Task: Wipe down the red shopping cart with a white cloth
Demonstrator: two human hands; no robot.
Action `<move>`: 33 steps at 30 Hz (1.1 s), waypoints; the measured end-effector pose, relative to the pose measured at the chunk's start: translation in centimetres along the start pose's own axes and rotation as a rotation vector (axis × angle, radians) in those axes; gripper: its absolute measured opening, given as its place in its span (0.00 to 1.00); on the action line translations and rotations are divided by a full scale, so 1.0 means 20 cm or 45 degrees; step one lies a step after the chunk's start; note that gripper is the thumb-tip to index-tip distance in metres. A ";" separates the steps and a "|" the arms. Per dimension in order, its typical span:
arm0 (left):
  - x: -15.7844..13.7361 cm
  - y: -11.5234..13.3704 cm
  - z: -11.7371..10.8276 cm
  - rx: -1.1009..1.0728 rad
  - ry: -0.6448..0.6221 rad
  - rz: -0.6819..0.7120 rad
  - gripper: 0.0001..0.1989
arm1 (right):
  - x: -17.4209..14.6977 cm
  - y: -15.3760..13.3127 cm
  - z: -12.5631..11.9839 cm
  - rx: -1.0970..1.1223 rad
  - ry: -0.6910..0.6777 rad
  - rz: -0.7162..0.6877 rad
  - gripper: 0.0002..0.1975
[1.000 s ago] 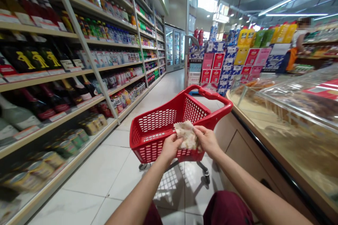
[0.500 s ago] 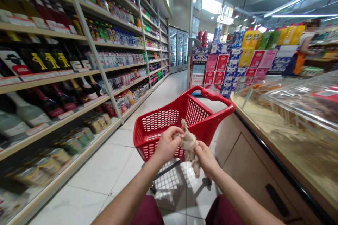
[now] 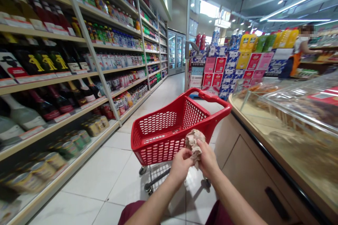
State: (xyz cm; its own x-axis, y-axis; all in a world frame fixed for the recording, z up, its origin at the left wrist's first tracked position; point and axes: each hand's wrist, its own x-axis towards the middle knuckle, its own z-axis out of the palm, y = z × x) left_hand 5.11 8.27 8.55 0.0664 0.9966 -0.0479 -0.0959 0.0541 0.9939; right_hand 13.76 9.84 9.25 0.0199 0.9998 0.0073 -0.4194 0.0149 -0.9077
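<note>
A crumpled, off-white and brownish rag [image 3: 194,140] is bunched up in front of the side of the red shopping cart [image 3: 161,149]. My right hand [image 3: 208,159] is closed around the rag from the right, with the thumb pressed on it. Fingers of my left hand [image 3: 181,166] are pinched together at the rag's lower left edge, and part of their grip is hidden. The cart stands just beyond both hands, its basket turned to the left and its handle [image 3: 215,96] to the right.
Shelves [image 3: 101,77] of bottles and cans line the left side. A wooden counter [image 3: 253,158] with clear display covers [image 3: 293,95] runs along the right. Stacked drink boxes [image 3: 219,66] stand ahead. A person [image 3: 298,51] in an orange apron is at the far right.
The rag was stretched and dangling between my hands; it is now bunched higher in my right hand. My left hand has moved down and right, to its lower edge.
</note>
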 end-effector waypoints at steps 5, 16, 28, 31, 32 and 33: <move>0.04 0.04 -0.01 -0.225 -0.021 -0.004 0.19 | 0.02 0.01 0.02 -0.500 -0.193 -0.334 0.22; 0.19 -0.02 -0.72 1.671 0.400 0.192 0.16 | 0.77 -0.44 -0.43 -1.860 0.161 -1.191 0.16; 0.19 -0.11 -0.70 1.729 0.274 0.216 0.15 | 0.72 -0.20 -0.34 -1.995 -0.056 -1.254 0.21; 0.19 -0.10 -0.67 1.719 0.268 0.206 0.15 | 0.64 -0.03 -0.28 -2.012 -0.187 -1.273 0.18; 0.19 -0.10 -0.66 1.716 0.260 0.202 0.16 | 0.61 0.04 -0.25 -2.016 -0.251 -1.282 0.18; 0.18 -0.10 -0.65 1.713 0.252 0.197 0.16 | 0.58 0.09 -0.22 -2.019 -0.313 -1.293 0.17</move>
State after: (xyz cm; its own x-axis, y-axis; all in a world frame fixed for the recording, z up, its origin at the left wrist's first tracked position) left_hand -7.28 12.64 5.13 -0.0096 0.9852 0.1711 0.9488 -0.0450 0.3125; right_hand 17.28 21.45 5.77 -0.4828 0.6048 0.6334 0.7731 0.6341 -0.0162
